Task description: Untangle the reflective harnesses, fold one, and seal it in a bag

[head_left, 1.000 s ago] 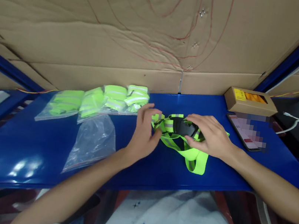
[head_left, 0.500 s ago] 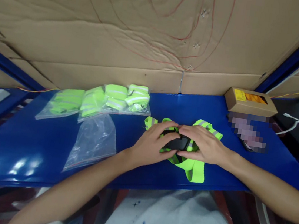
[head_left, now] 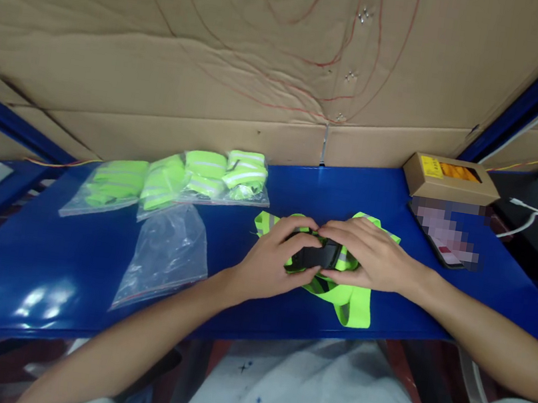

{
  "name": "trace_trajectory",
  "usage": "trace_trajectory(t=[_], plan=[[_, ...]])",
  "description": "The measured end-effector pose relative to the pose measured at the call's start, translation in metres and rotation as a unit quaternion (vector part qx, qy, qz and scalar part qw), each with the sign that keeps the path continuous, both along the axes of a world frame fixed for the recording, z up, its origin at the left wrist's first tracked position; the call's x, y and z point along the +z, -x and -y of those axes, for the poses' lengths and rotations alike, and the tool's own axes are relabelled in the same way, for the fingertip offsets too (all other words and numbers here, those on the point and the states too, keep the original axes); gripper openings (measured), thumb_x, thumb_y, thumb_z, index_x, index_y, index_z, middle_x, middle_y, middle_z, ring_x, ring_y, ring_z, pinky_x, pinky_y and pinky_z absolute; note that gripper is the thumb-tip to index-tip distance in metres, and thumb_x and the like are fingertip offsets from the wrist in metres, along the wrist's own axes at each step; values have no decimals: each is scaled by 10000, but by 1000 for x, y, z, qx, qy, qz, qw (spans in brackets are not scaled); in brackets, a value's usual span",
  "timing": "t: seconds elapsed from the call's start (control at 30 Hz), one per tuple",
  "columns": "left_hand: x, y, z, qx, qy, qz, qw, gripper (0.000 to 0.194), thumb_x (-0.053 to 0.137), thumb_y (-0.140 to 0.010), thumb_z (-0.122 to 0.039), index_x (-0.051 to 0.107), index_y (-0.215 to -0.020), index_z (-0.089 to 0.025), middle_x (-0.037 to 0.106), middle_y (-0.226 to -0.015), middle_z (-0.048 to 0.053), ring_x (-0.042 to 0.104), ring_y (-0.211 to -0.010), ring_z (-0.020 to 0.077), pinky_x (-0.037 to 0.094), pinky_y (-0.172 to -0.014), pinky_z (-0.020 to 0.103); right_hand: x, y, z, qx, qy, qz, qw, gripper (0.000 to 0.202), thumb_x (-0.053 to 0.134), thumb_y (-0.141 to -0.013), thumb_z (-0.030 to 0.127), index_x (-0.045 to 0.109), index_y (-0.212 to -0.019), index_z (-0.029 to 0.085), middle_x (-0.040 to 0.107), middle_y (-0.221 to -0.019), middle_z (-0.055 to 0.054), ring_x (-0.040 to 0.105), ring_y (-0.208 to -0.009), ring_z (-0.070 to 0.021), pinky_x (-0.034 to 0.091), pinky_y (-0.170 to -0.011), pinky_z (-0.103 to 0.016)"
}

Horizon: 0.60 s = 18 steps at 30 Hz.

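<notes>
Both my hands grip a black plastic buckle on a fluorescent yellow-green reflective strap. My left hand curls round the buckle's left side, thumb near me and fingers on the far side. On the right end, my right hand pinches it the same way, with the fingertips of both hands almost meeting. Loops of the strap with grey reflective bands lie under and around the hands on the blue table. Parts of the buckle are hidden by my fingers.
Several clear bags with folded yellow-green straps lie along the back left. Nearer me is a transparent zip bag. At the right are a cardboard box and a phone. A cardboard wall stands behind the blue table.
The buckle has tilted slightly and shows more between my hands. Both hands keep their grip in nearly the same place. The camera view has shifted a little.
</notes>
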State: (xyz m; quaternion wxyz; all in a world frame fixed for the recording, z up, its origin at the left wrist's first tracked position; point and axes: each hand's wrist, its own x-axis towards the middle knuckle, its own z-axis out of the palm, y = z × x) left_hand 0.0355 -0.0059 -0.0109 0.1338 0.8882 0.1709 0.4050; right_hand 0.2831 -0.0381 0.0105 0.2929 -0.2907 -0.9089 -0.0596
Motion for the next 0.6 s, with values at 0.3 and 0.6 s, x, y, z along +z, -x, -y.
trace_trajectory(t=[0.3,0.6], plan=[[2,4,-9,-7,33,26,999,440,791,-914,-315,535,-1261,-229,627,-1272,127,636,-1217,245,550,-1025,406,5,-18,-9,-18,3,-17,1000,521,715,-917,438,604,-1354,177,736,-1201,-151,713,-1093,-293,564,-922,-436],[17,14,-19,78,50,103,990,400,723,-962,-320,563,-1321,-245,651,-1309,113,624,-1257,270,497,-1082,491,12,-41,-17,-150,-22,-121,981,686,742,-908,439,467,-1499,227,678,-1324,-155,687,-1170,-314,572,-980,-484]])
